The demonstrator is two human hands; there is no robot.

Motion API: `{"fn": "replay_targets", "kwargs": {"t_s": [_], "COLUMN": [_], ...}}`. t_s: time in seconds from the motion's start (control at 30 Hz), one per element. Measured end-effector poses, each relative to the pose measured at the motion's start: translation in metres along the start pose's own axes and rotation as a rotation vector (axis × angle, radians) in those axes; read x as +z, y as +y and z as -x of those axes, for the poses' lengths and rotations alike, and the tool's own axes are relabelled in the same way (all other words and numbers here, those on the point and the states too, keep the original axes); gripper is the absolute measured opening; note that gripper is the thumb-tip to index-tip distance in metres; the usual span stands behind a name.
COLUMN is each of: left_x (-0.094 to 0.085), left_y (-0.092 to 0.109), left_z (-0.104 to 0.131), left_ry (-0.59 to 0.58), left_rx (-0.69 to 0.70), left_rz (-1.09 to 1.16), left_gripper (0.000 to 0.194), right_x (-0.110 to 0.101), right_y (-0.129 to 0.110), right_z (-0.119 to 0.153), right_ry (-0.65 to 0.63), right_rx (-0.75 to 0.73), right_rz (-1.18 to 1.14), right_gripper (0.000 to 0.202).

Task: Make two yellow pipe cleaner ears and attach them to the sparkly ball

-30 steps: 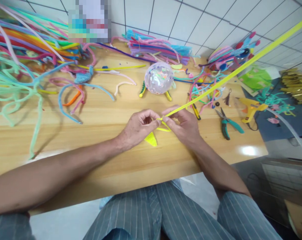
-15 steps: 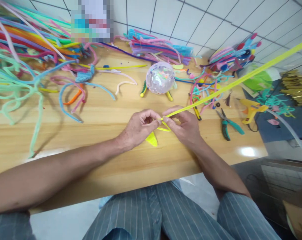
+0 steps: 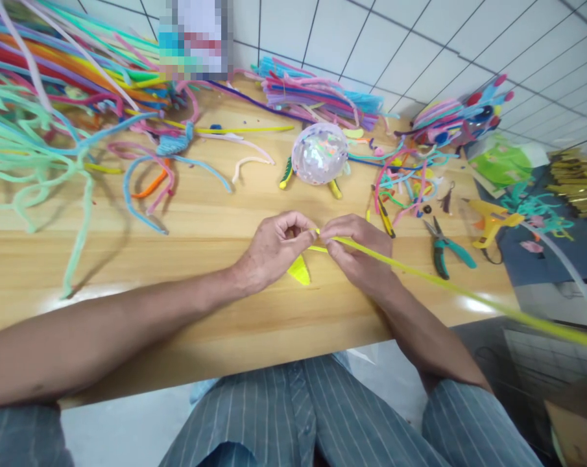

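Note:
Both hands meet above the front middle of the wooden table. My left hand (image 3: 278, 250) pinches a yellow pipe cleaner (image 3: 422, 272) near its worked end. My right hand (image 3: 359, 250) grips the same pipe cleaner close by, thumb and forefinger almost touching the left fingertips. The long free length runs from the right hand down to the right edge of the view. Just below the left fingers shows a yellow pointed piece (image 3: 300, 270), partly hidden by that hand. Whether it joins the pipe cleaner, I cannot tell.
Behind the hands stands a clear bowl (image 3: 320, 154) with coloured bits. Teal-handled pliers (image 3: 446, 250), a yellow glue gun (image 3: 492, 220) and a yellow-and-black cutter (image 3: 385, 217) lie to the right. Loose pipe cleaners (image 3: 79, 155) heap at the left; a bundle (image 3: 317, 97) lies by the tiled wall.
The long free end of the yellow pipe cleaner has swung from pointing up right to pointing down right. Both hands keep their pinch. The view has shifted slightly.

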State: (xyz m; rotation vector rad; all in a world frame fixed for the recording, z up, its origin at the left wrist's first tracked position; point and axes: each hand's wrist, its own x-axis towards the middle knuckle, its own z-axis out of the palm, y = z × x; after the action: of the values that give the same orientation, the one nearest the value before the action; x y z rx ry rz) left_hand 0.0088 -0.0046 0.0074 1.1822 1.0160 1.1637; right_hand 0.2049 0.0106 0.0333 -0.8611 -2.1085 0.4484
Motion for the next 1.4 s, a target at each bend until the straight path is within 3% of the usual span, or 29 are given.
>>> {"fn": "replay_targets", "kwargs": {"t_s": [0.33, 0.47, 1.0, 1.4], "left_x": [0.001, 0.001, 0.001, 0.000], "left_y": [0.001, -0.001, 0.000, 0.002], "left_z": [0.002, 0.002, -0.003, -0.004], "left_ry": [0.010, 0.029, 0.064, 0.071], "left_rx": [0.041, 0.053, -0.011, -0.101], "left_rz": [0.056, 0.068, 0.103, 0.199], "left_gripper": [0.013, 0.017, 0.020, 0.022], "right_x": [0.000, 0.000, 0.000, -0.006], "right_y": [0.006, 0.008, 0.014, 0.013], "right_z": [0.003, 0.001, 0.002, 0.001], "right_ry": [-0.004, 0.003, -0.020, -0.092], "right_rx": [-0.374, -0.457, -0.379, -0.416], "right_rz": [0.238, 0.307, 0.264, 0.337], "right_gripper": [0.027, 0.025, 0.028, 0.026]}}
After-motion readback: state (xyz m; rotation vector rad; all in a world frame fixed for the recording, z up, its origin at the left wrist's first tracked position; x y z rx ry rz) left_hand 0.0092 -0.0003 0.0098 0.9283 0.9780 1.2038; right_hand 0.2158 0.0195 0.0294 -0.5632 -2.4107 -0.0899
